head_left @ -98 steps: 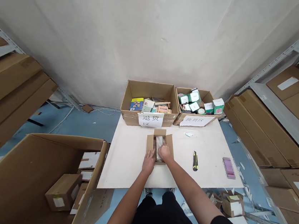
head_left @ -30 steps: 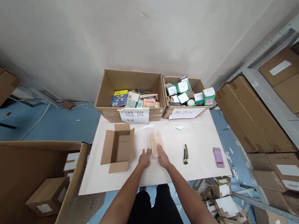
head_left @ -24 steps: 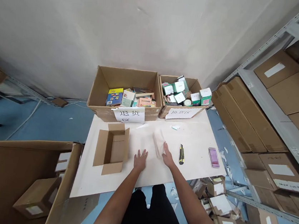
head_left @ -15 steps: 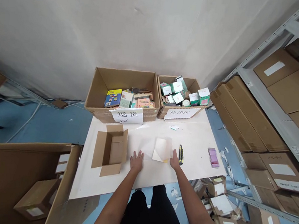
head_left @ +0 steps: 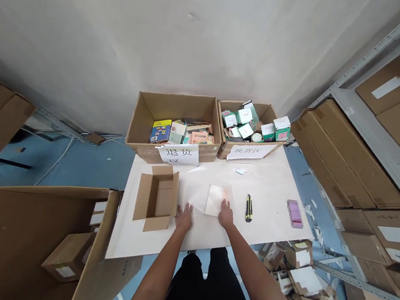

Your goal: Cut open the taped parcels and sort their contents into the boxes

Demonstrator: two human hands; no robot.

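Observation:
A flat pale packet in clear wrap lies on the white table top. My right hand rests on its near right corner, fingers stretched flat. My left hand lies flat on the table to the packet's left, fingers spread, touching the edge of the clear wrap. An opened small cardboard box, empty as far as I can see, sits left of my left hand.
A utility knife and a purple item lie to the right. Two labelled cartons of small boxes stand at the table's far edge. A large carton is at left; shelves of cartons at right.
The wrapped item came out of the small box, which now sits to the left. The packet was unrolled flat; my right hand moved back onto its near corner.

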